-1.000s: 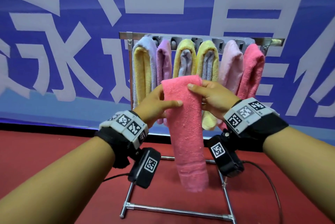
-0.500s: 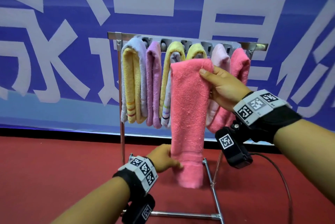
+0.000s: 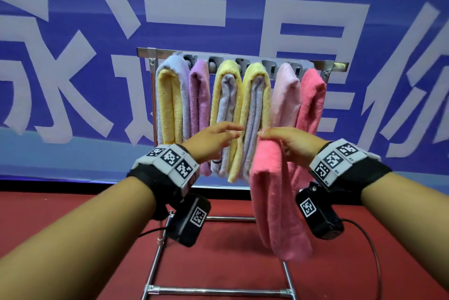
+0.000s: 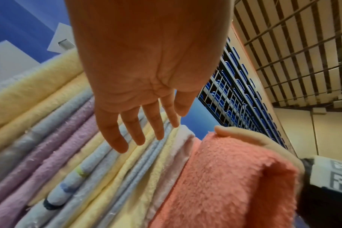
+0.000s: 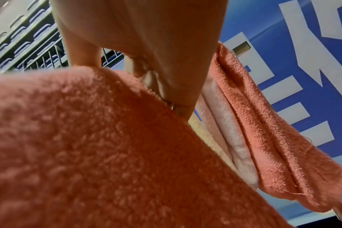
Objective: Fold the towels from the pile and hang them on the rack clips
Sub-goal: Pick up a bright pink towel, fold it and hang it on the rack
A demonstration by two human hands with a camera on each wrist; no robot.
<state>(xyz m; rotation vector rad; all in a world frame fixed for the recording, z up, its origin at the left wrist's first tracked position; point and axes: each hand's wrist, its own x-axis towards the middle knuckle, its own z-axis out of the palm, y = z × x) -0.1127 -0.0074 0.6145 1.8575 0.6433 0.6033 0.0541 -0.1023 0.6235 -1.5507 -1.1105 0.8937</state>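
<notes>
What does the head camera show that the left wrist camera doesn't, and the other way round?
Only the head view shows the whole rack with its clip bar, six hung towels, both wrist bands, and the full hanging length of the folded pink towel. Only the left wrist view shows the left hand's palm, its fingers straight and holding nothing, plus a railing behind. Both show the right hand gripping the pink towel's top fold beside the hung yellow and lilac towels.

We hold both forearms out level toward the rack (image 3: pixel 243 61). Our left hand (image 3: pixel 211 140) reaches flat, fingers straight and spread. Our right hand (image 3: pixel 289 144), beside it, curls fingers and thumb, pinching the pink towel (image 3: pixel 274 202).
</notes>
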